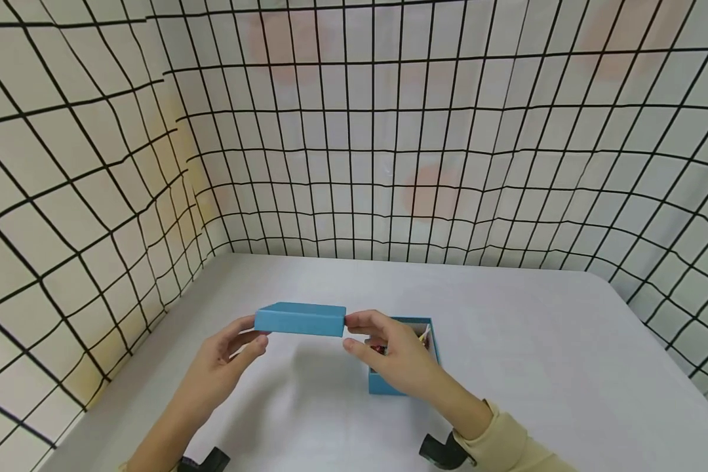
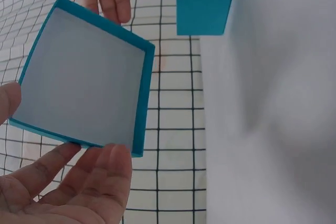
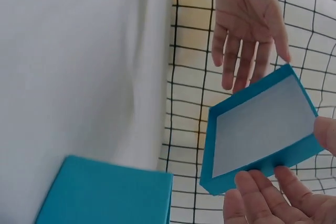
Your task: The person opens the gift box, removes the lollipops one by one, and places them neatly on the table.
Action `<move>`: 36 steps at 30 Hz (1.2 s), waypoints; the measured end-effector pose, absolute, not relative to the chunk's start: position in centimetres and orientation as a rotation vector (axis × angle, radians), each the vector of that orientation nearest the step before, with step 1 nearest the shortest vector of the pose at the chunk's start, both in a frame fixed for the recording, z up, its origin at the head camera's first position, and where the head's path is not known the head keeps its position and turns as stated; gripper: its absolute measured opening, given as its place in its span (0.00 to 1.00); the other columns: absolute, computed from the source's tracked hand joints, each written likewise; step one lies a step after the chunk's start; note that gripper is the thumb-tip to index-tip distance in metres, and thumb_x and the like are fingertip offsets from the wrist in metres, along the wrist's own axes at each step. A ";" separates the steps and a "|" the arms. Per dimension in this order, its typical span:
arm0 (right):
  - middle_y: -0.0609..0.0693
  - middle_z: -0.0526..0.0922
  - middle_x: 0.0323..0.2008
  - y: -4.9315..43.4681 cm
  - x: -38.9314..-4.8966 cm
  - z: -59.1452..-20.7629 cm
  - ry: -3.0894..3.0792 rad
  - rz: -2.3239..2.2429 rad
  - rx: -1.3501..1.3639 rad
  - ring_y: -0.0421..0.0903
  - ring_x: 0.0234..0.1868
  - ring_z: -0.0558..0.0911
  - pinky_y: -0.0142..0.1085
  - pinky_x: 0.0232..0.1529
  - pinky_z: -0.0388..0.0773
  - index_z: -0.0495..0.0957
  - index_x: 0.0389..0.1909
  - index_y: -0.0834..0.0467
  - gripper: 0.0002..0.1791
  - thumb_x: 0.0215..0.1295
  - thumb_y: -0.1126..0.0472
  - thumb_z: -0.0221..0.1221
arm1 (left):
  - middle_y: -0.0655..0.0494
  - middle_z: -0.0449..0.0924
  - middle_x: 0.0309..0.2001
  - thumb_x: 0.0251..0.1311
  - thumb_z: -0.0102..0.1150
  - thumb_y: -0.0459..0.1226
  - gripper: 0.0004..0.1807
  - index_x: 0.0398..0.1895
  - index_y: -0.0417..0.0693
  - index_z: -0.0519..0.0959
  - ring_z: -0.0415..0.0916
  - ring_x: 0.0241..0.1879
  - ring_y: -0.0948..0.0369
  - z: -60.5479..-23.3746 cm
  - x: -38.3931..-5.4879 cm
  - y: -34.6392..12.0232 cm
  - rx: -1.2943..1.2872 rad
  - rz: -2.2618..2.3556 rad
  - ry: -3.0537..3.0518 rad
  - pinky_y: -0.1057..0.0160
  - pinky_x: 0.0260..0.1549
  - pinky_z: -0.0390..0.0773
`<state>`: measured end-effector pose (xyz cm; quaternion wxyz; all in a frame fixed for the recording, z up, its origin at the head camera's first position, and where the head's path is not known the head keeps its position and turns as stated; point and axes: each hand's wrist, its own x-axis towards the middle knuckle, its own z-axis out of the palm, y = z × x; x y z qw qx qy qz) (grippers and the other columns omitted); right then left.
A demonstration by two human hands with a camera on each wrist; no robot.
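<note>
A shallow blue box lid point(image 1: 299, 321) is held up above the table between both hands, its pale inside point(image 2: 84, 72) facing down. My left hand point(image 1: 221, 360) holds its left side, with bent fingers point(image 2: 113, 166) at the edge and the thumb low beside it. At the opposite side, my right hand point(image 1: 398, 351) holds the lid with fingertips point(image 3: 252, 182) along the edge and the thumb lower down. Behind the right hand stands the open blue box point(image 1: 385, 385), with small colourful items point(image 1: 423, 337) inside; the hand hides part of it.
A white-covered table point(image 1: 507, 341) lies under the hands. Black grid netting point(image 1: 372, 151) over pale walls rises at its back and sides. Dark wrist camera mounts point(image 1: 445, 452) sit below both hands.
</note>
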<state>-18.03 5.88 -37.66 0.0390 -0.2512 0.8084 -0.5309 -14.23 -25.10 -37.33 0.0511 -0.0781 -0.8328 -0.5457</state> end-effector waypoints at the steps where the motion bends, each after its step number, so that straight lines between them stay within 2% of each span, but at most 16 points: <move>1: 0.52 0.84 0.65 5.6 -18.0 -37.8 2.473 -1.632 -0.788 0.53 0.66 0.84 0.42 0.64 0.84 0.78 0.68 0.55 0.24 0.78 0.48 0.64 | 0.46 0.84 0.66 0.79 0.62 0.44 0.25 0.73 0.44 0.75 0.81 0.57 0.76 -37.4 -14.2 -25.3 -0.231 -1.646 -2.536 0.77 0.57 0.79; 3: 0.50 0.84 0.66 5.0 -17.9 -37.9 2.473 -1.633 -0.818 0.52 0.68 0.82 0.45 0.68 0.82 0.77 0.69 0.55 0.25 0.79 0.49 0.64 | 0.47 0.84 0.66 0.80 0.61 0.45 0.24 0.72 0.45 0.76 0.79 0.58 0.79 -37.4 -14.0 -25.7 -0.217 -1.613 -2.545 0.77 0.58 0.78; 6: 0.52 0.84 0.66 4.3 -17.7 -38.0 2.479 -1.626 -0.865 0.51 0.67 0.82 0.44 0.66 0.83 0.75 0.71 0.56 0.26 0.79 0.50 0.64 | 0.48 0.84 0.66 0.80 0.60 0.45 0.24 0.72 0.46 0.76 0.77 0.59 0.80 -37.5 -13.9 -26.2 -0.184 -1.585 -2.556 0.77 0.57 0.78; 14: 0.50 0.83 0.64 2.4 -17.1 -38.6 2.500 -1.602 -0.834 0.50 0.66 0.82 0.44 0.64 0.80 0.72 0.75 0.57 0.31 0.77 0.52 0.65 | 0.46 0.80 0.67 0.79 0.61 0.44 0.26 0.74 0.46 0.75 0.83 0.56 0.74 -38.1 -13.6 -27.6 -0.140 -1.646 -2.531 0.74 0.53 0.82; 20: 0.53 0.80 0.64 0.9 -16.6 -39.3 2.451 -1.633 -0.819 0.52 0.65 0.82 0.46 0.65 0.80 0.69 0.78 0.58 0.34 0.76 0.52 0.65 | 0.43 0.80 0.65 0.79 0.62 0.43 0.28 0.76 0.42 0.73 0.84 0.52 0.73 -38.7 -13.5 -28.4 -0.098 -1.640 -2.534 0.70 0.49 0.85; 29: 0.57 0.77 0.64 -0.9 -16.3 -40.2 2.383 -1.671 -0.800 0.54 0.65 0.82 0.40 0.64 0.81 0.64 0.81 0.63 0.39 0.76 0.54 0.66 | 0.42 0.79 0.65 0.76 0.65 0.43 0.30 0.77 0.42 0.73 0.82 0.49 0.75 -39.3 -13.6 -29.1 -0.002 -1.581 -2.597 0.67 0.43 0.86; 36: 0.60 0.78 0.64 -1.6 -16.6 -41.0 2.346 -1.708 -0.762 0.57 0.66 0.82 0.53 0.66 0.82 0.65 0.79 0.66 0.38 0.75 0.57 0.67 | 0.43 0.76 0.68 0.74 0.68 0.41 0.33 0.78 0.42 0.71 0.79 0.48 0.78 -39.9 -13.8 -29.3 0.068 -1.567 -2.651 0.69 0.45 0.85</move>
